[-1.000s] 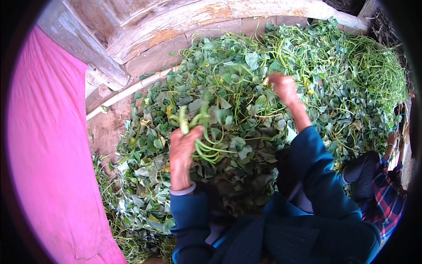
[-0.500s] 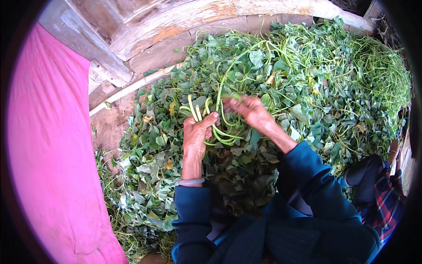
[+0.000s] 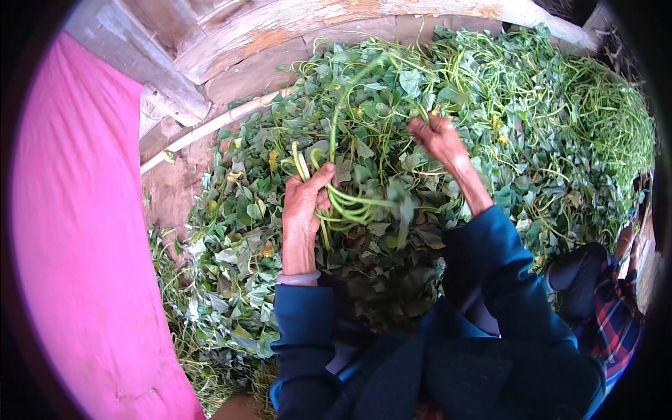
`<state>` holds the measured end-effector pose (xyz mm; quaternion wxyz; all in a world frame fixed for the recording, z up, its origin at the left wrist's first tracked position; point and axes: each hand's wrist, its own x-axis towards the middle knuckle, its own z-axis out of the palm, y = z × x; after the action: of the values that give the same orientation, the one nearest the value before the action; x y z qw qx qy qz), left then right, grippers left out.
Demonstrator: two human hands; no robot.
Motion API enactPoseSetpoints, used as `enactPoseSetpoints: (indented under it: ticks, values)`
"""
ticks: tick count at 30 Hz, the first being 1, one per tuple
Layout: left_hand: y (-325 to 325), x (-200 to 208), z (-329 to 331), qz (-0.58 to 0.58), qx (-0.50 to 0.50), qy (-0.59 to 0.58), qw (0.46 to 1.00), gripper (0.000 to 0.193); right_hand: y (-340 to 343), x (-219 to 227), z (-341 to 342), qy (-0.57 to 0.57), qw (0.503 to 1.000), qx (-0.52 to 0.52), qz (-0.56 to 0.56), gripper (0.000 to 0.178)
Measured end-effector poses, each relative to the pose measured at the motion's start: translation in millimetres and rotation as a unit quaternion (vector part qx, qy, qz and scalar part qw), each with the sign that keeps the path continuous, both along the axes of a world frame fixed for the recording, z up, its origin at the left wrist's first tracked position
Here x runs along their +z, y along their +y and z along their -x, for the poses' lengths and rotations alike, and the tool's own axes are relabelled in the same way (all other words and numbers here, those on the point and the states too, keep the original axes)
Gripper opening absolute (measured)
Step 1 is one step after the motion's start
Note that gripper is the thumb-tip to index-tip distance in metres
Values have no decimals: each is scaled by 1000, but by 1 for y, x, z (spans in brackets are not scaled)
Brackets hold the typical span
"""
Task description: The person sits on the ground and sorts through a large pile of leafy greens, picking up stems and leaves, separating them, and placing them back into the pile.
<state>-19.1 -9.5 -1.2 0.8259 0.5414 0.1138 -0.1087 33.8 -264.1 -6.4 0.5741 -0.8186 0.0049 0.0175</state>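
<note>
My left hand (image 3: 308, 194), with a pale bangle at the wrist, is closed around a small bunch of green leaf stems (image 3: 346, 206). Their cut-looking ends stick up past the thumb, while the other ends curl down to the right. One long stem (image 3: 334, 126) rises from this hand and arches over the pile. To the right, my right hand (image 3: 441, 140) is closed in a pinch, seemingly on the far end of that arched stem. A blurred leaf (image 3: 402, 203) hangs or falls beside the bunch. Below both hands spreads a heap of green leaves (image 3: 259, 224).
A heap of stripped-looking stems (image 3: 609, 119) lies at the far right. Pink cloth (image 3: 91, 231) covers the left side. A pale pole (image 3: 210, 136) and a wooden beam (image 3: 294, 35) border the leaves. Another person in a plaid sleeve (image 3: 619, 315) sits at the lower right.
My right hand has moved right and a little up, away from my left hand. My left hand has shifted slightly left and still holds the stems. A blurred leaf now shows beside the bunch.
</note>
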Motion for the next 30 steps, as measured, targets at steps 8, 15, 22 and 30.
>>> enactPoseSetpoints:
  ticks: [8, 15, 22, 30]
  values:
    - [-19, -3, -8, 32, 22, 16, 999, 15, 75, -13, 42, -35, 955, 292, -40, 33]
    - [-6, -7, -4, -108, 70, -33, 991, 22, 69, 4, 37, 124, 952, 155, -232, 19]
    - [-27, 1, 9, -153, -11, -61, 986, 19, 71, -5, 33, 146, 901, 39, -407, 18]
    - [-28, 0, 5, -94, -12, -44, 995, 18, 67, -2, 33, 151, 887, 95, -426, 12]
